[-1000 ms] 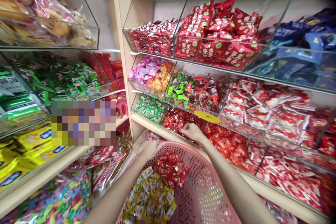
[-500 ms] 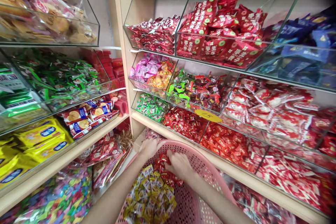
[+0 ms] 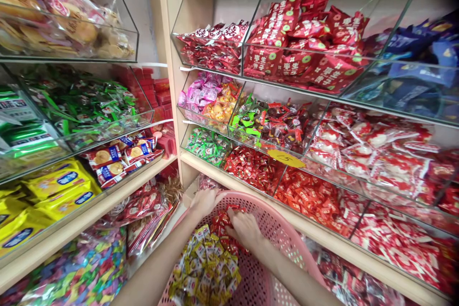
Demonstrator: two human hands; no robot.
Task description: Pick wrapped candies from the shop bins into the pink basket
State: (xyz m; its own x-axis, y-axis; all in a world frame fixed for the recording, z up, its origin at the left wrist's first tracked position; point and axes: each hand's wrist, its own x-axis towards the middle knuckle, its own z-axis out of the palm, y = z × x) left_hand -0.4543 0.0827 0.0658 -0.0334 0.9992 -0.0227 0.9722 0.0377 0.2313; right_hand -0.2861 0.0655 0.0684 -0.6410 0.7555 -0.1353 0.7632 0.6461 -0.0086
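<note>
My left hand is closed around the far rim of a pink perforated plastic basket. Inside the basket my right hand rests on a small heap of red-wrapped candies. Its fingers curl down into them; the fingertips are partly hidden. Nearer to me in the same basket lies a larger heap of yellow-and-white wrapped candies.
Wooden shelves with clear bins surround the basket. Right-hand bins hold red candies, orange-red candies and red snack packets; a yellow price tag hangs there. Yellow packets and colourful pieces are left.
My right hand has shifted slightly over the red candies, its fingers a little more extended. My left hand stays on the rim. The view has tilted very slightly.
</note>
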